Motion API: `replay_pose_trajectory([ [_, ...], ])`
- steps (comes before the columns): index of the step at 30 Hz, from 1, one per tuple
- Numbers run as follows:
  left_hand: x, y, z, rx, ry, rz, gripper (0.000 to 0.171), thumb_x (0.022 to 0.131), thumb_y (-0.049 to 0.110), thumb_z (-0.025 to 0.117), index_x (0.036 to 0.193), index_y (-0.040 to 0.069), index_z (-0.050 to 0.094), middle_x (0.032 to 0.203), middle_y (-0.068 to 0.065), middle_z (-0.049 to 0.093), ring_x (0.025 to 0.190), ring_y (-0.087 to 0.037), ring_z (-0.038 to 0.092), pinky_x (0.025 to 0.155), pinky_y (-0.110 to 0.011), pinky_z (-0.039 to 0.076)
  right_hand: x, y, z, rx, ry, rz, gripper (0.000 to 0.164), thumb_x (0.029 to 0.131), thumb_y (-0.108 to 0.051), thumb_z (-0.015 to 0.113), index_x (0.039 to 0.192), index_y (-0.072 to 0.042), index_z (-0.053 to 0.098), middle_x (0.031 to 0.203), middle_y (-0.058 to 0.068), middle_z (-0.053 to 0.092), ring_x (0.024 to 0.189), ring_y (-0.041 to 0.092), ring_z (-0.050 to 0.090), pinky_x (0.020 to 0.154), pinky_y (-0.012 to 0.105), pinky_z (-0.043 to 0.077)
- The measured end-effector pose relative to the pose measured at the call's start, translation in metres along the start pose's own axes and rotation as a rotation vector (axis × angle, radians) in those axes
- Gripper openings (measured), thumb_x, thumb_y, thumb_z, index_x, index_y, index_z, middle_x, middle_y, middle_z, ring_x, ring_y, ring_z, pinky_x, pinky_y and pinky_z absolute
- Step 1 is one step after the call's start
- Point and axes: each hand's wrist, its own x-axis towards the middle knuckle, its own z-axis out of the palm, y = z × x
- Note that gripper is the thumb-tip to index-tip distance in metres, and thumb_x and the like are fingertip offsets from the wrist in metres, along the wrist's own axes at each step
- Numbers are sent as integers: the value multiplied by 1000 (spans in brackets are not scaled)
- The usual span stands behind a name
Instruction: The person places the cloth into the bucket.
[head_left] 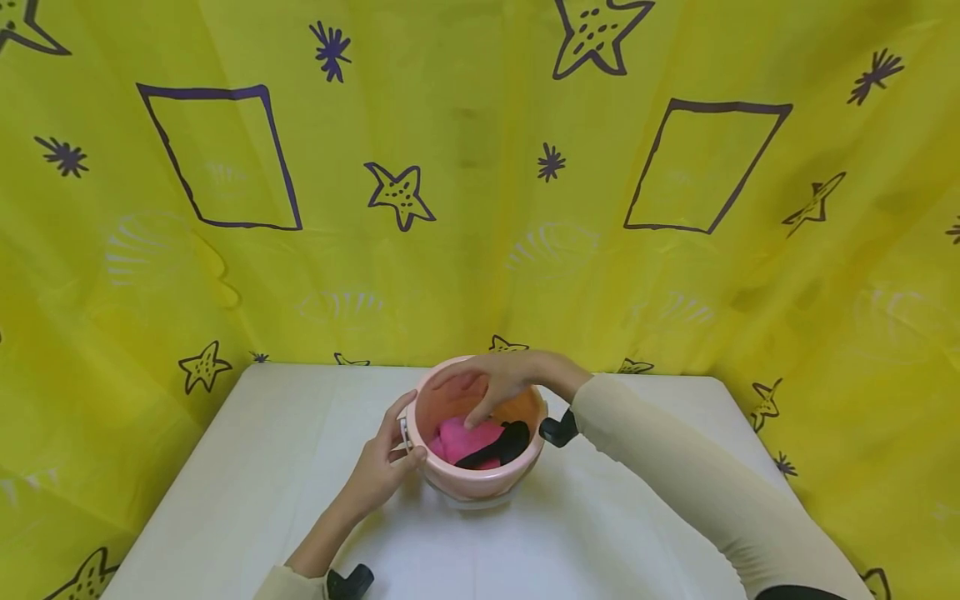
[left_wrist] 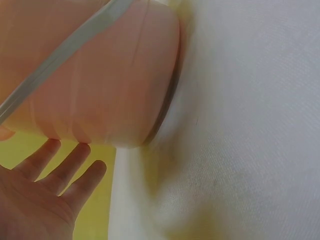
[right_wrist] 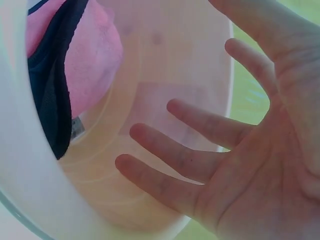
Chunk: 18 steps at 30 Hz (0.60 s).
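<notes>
In the head view a pink bucket point(head_left: 467, 482) stands on the white table, its mouth tilted toward me. Inside lie a bright pink cloth item point(head_left: 468, 435) and a black strap-like piece point(head_left: 515, 442); their exact kind cannot be told. My left hand point(head_left: 386, 462) holds the bucket at its left side, thumb on the rim. The left wrist view shows spread fingertips point(left_wrist: 82, 149) against the outer wall. Over the bucket's mouth is my right hand point(head_left: 502, 379), fingers spread and reaching inside. In the right wrist view it grips nothing, and the cloth lies apart from its fingers.
A grey-white handle point(left_wrist: 65, 55) hangs across the bucket's outside. The white tabletop point(head_left: 300, 450) extends on both sides of it. Behind and beside the table hangs a yellow curtain point(head_left: 465, 275) with drawn stars. Dark wrist mounts point(head_left: 558, 429) sit at both sleeves.
</notes>
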Motion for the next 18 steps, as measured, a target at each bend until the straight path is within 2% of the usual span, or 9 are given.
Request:
replay_pose_trajectory([
  [7, 0, 0, 1, 0, 3, 5, 77, 93, 19, 64, 152, 42, 20, 152, -8, 38, 126, -32, 52, 95, -45, 51, -9, -3, -3, -50, 55, 41, 74, 81, -31, 80, 145, -30, 43, 143, 4, 50, 132, 30, 44, 106, 54, 40],
  [12, 1, -2, 2, -2, 8, 26, 78, 92, 21, 65, 153, 40, 20, 148, -12, 43, 128, -32, 51, 96, -45, 51, -15, -6, -3, -73, 82, 36, 74, 82, -31, 80, 145, -26, 44, 142, 3, 50, 130, 32, 46, 103, 54, 42],
  [18, 0, -2, 2, -11, 11, 20, 77, 92, 19, 64, 152, 41, 20, 146, -13, 47, 128, -30, 50, 96, -41, 51, -22, -11, -4, -82, 112, 49, 77, 82, -38, 79, 148, -23, 41, 143, 5, 49, 125, 32, 50, 98, 40, 48],
])
